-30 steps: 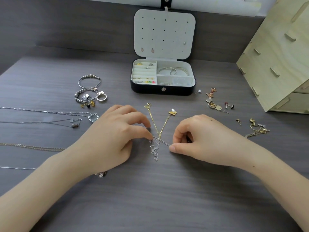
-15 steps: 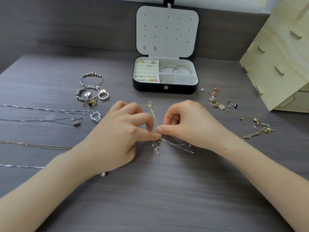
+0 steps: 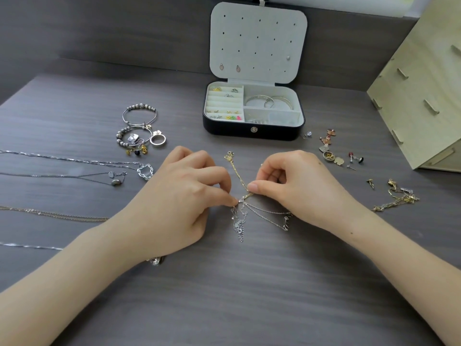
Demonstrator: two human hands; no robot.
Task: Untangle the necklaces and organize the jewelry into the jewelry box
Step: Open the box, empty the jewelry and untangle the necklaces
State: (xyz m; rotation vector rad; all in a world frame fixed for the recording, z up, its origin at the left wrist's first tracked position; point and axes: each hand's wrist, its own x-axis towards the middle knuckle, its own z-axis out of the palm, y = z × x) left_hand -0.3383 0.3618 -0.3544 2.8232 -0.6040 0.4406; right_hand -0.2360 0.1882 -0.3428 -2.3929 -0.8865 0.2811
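Several pieces already sit in the jewelry box (image 3: 253, 131): bangles (image 3: 269, 102) in its large back compartment, rings (image 3: 225, 96) and small earrings in the ridged rows on its left side, and a few studs (image 3: 237, 68) on its open lid (image 3: 259, 41). Most of the job looks to be left.

Directly in front of the box, your left hand (image 3: 179, 196) pinches the knot where a gold chain (image 3: 237, 172) and a silver chain (image 3: 264, 213) cross. Your right hand (image 3: 299, 186) pinches the gold chain just beside it. Both chains lie tangled on the counter (image 3: 224, 295).

Left of the box, beaded bracelets (image 3: 139, 128) and a ring wait in a cluster. Further left, several necklaces (image 3: 74, 168) lie stretched out, apparently freed but not boxed. Right of the box, loose earrings (image 3: 334, 153) are scattered. Beyond them, a second small gold tangle (image 3: 396, 198) needs undoing.
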